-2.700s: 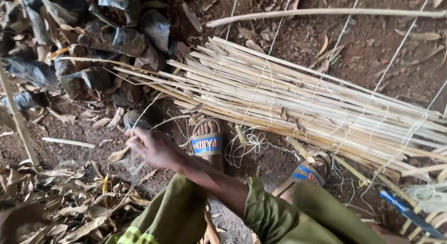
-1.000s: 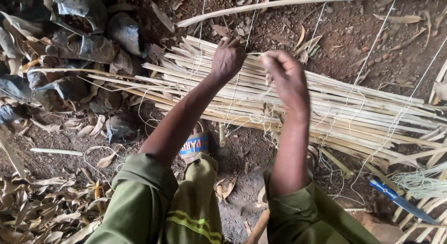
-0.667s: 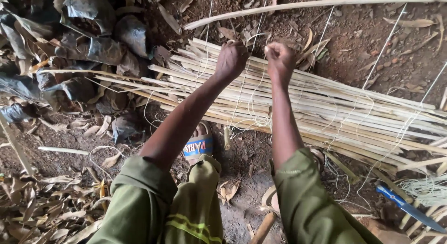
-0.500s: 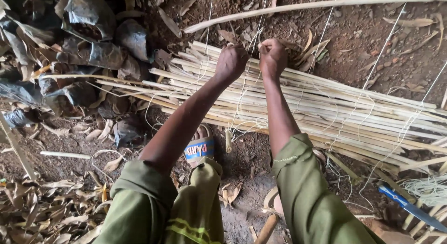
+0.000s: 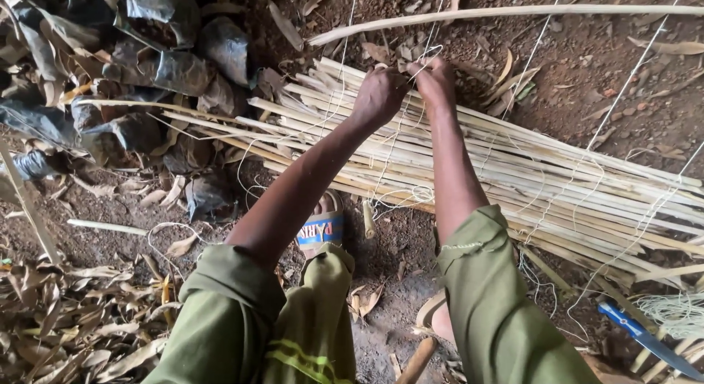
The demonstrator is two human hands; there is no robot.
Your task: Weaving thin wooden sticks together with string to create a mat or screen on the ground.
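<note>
Left hand [image 5: 379, 96] and right hand [image 5: 434, 82] both clenched on thin white string [image 5: 416, 70] above the split-cane mat [image 5: 469, 164] on the ground. Looks like mid-knot; next needs an even pull to cinch it.

Noted on bare earth: crumpled dark plastic bags [image 5: 158, 57] heaped upper left, dry leaves [image 5: 66, 311] littering lower left, a long pale pole [image 5: 513, 13] across top, and a blue-handled knife [image 5: 645, 340] lower right.
</note>
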